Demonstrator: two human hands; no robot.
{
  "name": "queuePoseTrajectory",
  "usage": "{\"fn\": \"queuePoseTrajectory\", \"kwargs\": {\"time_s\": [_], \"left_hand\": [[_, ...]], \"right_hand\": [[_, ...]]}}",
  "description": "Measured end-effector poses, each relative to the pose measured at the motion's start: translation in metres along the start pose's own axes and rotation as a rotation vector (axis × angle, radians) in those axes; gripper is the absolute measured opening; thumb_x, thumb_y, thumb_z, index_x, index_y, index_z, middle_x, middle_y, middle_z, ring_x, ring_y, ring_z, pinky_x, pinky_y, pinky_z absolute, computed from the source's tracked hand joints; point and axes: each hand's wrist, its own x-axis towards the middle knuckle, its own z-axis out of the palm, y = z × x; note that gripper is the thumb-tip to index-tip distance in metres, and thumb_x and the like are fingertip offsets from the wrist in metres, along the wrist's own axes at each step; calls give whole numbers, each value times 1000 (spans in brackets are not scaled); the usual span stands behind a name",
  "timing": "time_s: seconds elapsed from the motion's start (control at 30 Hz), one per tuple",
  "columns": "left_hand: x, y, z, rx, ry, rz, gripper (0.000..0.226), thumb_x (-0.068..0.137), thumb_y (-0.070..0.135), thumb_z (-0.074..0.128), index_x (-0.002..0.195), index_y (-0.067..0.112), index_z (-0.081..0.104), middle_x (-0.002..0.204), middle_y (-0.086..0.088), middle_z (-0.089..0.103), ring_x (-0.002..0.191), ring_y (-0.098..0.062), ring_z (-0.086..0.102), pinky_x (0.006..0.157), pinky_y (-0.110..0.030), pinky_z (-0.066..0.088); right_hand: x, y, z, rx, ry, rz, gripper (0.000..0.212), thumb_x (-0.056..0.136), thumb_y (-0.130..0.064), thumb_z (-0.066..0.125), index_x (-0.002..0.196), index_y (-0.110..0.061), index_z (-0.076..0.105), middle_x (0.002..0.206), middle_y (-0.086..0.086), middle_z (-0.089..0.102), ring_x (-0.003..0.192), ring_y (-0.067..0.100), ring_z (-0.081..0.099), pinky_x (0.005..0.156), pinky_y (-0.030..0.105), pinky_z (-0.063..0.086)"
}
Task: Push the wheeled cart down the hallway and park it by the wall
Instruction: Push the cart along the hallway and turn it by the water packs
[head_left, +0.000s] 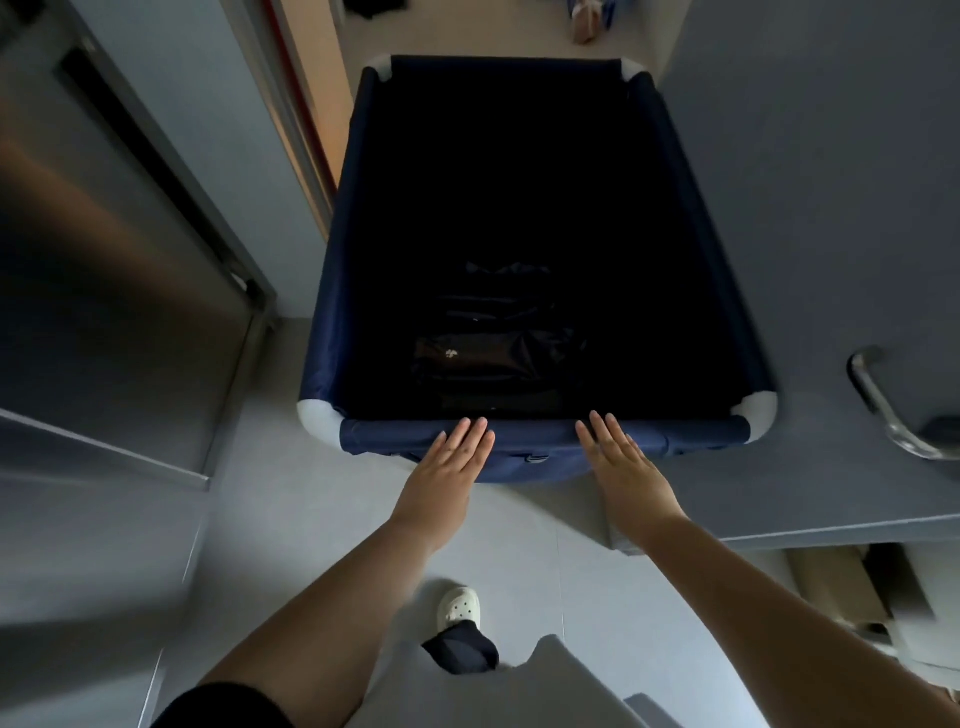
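1. Straight ahead, filling the middle of the view: navy fabric cart with white rounded corner pieces, its deep bin dark inside.
2. At the bottom of the bin, near the close end: a dark folded bundle (too dim to name more closely).
3. On the near rim of the cart: left hand, flat and spread wide, fingers straight, fingertips touching the fabric edge, gripping nothing.
4. Just to its right on the same rim: right hand, likewise flat and wide, fingers extended over the edge, clasping nothing.
5. Both forearms bare, reaching forward; black sleeve at the lower left corner.
6. Close along the cart's left side: a grey wall and a metal-framed door, with a red-edged door frame further on, near the far left corner of the cart.
7. Tight against the cart's right side: a grey door with a curved metal handle, the handle just beside the near right corner (little room there).
8. Beyond the far rim: pale hallway floor, with a small beige item and something dark lying on it, well ahead in the path.
9. Below, between the arms: white perforated clog on grey floor, dark trouser cuff above it.
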Motion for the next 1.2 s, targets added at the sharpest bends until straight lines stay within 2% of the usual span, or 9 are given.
{"fn": "queuePoseTrajectory", "kwargs": {"time_s": [0.07,0.17,0.33,0.67,0.8,0.93,1.2], "left_hand": [[15,-10,0,20,-10,9,73,90,0,40,147,13,-3,158,-3,-5,144,-24,-7,116,-36,-4],[38,-25,-3,24,-1,26,73,93,5,40,147,14,-9,158,-2,-11,144,-22,-12,116,-35,-6],[78,-48,-16,-7,-23,47,76,92,6,44,147,13,-9,158,-3,-12,144,-21,-13,115,-34,-6],[166,-99,-42,-75,-150,57,77,93,11,45,146,15,-11,157,-2,-15,142,-18,-17,111,-30,-11],[210,-120,-60,-39,-201,34,76,95,13,43,147,15,-12,157,-2,-17,142,-19,-17,116,-34,-7],[256,-139,-83,27,-257,19,73,96,15,42,147,12,-10,158,-5,-14,143,-23,-14,117,-37,-2],[339,-177,-102,60,-264,-14,72,96,18,41,147,13,-9,158,-5,-12,144,-22,-11,117,-37,0]], "right_hand": [[17,5,-8,18,-20,13,84,83,10,34,140,-16,-23,157,9,-13,144,24,-11,118,33,8],[43,10,-20,30,-29,41,80,86,9,36,143,-15,-16,157,9,-12,144,24,-8,116,33,15],[86,18,-37,58,-43,78,84,86,9,42,143,-16,-14,157,7,-12,144,23,-9,114,34,19],[173,43,-57,54,-3,57,87,85,7,49,143,-13,-13,157,11,-10,144,26,-8,117,35,8],[222,56,-64,17,1,65,89,85,5,52,143,-11,-14,157,11,-8,144,27,-6,118,34,9],[274,71,-75,30,6,61,82,88,3,48,143,-12,-12,158,10,-5,145,27,-5,118,35,8],[363,112,-98,83,46,-5,82,86,5,49,145,-14,-5,158,7,4,145,23,2,116,31,16]]}}
